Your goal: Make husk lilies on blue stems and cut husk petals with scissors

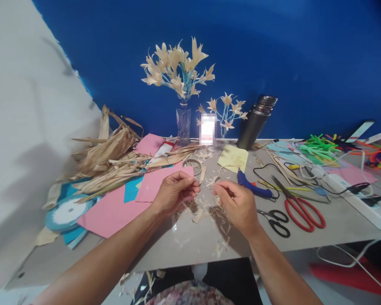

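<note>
My left hand (175, 190) is closed in a pinch just above the grey table (193, 241), over the edge of a pink paper sheet (158, 180). My right hand (236, 203) is also closed in a pinch a little to the right. Something thin runs between the two pinches, too small to name. Dry husk scraps (206, 212) lie scattered under and between the hands. A roll of clear tape (193, 165) lies just beyond the left hand. A blue glue gun (252, 187) rests beside the right hand.
A pile of dried corn husks (111, 163) covers the left side. Red-handled scissors (300, 207) and black scissors (274, 220) lie to the right. A vase of husk flowers (182, 76), a dark flask (257, 123), yellow paper (233, 159), pipe cleaners (320, 146) and a white power strip (358, 197) stand further back.
</note>
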A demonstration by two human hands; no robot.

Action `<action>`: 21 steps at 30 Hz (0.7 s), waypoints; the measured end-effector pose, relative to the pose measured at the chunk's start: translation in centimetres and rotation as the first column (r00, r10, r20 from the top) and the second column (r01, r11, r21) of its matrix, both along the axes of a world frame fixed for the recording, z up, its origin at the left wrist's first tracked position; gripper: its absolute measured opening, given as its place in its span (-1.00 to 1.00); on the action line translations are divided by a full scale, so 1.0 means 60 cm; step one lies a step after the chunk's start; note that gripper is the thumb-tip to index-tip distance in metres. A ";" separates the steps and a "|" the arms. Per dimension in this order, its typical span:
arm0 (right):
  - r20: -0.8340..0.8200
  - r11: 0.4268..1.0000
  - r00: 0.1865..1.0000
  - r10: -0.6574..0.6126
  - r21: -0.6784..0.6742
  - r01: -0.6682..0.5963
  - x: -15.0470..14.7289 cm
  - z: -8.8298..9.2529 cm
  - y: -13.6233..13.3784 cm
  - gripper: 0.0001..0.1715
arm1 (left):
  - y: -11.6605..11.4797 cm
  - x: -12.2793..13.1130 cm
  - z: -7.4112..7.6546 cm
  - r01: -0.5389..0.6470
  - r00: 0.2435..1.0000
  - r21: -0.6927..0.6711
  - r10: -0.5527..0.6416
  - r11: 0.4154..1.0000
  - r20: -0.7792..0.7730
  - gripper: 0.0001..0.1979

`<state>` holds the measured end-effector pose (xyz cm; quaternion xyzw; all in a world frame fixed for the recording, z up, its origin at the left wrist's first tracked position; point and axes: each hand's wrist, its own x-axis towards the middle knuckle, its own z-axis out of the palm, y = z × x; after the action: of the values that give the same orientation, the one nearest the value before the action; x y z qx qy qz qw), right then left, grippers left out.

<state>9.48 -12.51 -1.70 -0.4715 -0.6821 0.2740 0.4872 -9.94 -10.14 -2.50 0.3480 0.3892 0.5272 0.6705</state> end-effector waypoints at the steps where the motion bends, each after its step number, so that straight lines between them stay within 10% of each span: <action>1: 0.000 1.000 1.000 0.002 -0.031 -0.002 0.004 0.001 0.004 -0.74 | 0.000 0.001 -0.001 -0.006 1.000 0.001 0.006 1.000 0.000 -0.69; 10: 0.040 0.992 0.995 -0.089 -0.087 0.092 0.010 -0.005 0.029 -0.61 | -0.026 0.018 0.017 -0.116 0.960 0.270 0.178 0.956 -0.218 -0.81; 21: -0.338 0.985 0.941 -0.035 -0.173 -0.025 -0.002 -0.010 0.022 -0.68 | -0.011 0.018 0.002 -0.103 0.994 0.085 0.100 0.991 0.041 -0.72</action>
<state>9.34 -11.17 -2.28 -0.4599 -0.5600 0.4086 0.5548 -8.83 -10.80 -2.36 0.3468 0.3706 0.5833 0.6342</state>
